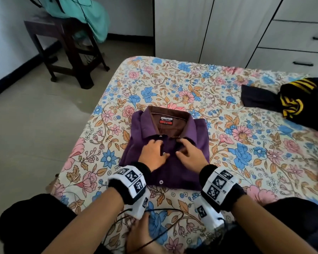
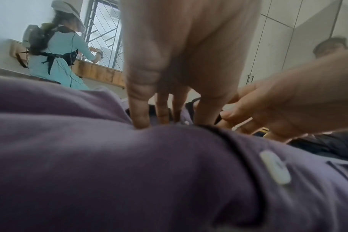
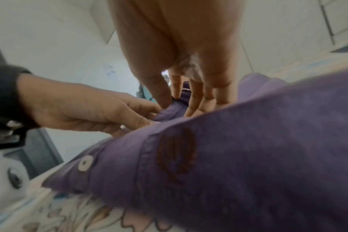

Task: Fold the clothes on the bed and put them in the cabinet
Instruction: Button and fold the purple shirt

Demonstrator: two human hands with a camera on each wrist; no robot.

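A purple shirt (image 1: 145, 129) with a brown collar lies folded on the floral bed (image 1: 191, 85), collar away from me. My left hand (image 1: 153, 153) presses straight fingertips (image 2: 139, 119) down on the shirt front just below the collar. Beside it, my right hand (image 1: 188, 153) has its fingers curled at the button placket. In the right wrist view its thumb and forefinger (image 3: 161, 97) pinch a fold of the purple fabric (image 3: 268, 141). White buttons (image 2: 274, 166) show along the placket. The white cabinet (image 1: 209, 24) stands beyond the bed's far edge.
A dark garment with yellow stripes (image 1: 290, 99) lies heaped at the bed's right. White drawers (image 1: 301, 39) stand next to the cabinet doors. A dark wooden stool (image 1: 66, 43) with a person in teal (image 2: 58, 59) stands on the tiled floor at left.
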